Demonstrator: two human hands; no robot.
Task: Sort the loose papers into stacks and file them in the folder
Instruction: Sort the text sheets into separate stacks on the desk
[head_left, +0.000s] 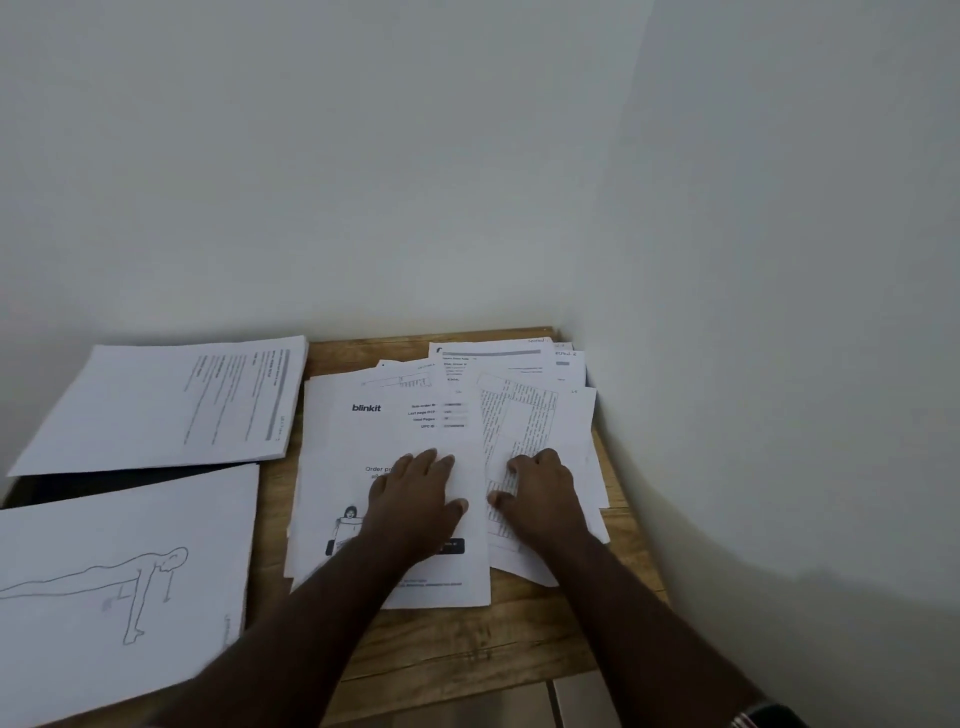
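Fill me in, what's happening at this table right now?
A person is sorting papers on a wooden table. The left hand rests flat on the blinkit sheet topping a loose pile; the right hand touches a text-filled page beside it. Two stacks lie to the left: a printed one and one topped by a push-up drawing.

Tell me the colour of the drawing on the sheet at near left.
Grey pencil-like outline of a figure in a push-up pose on the white sheet, seen in the head view.

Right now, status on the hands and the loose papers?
Left hand flat on blinkit sheet. Right hand on table-print sheet, fingers curled at its edge. Loose pile unsorted; two stacks left. Nothing blocking.
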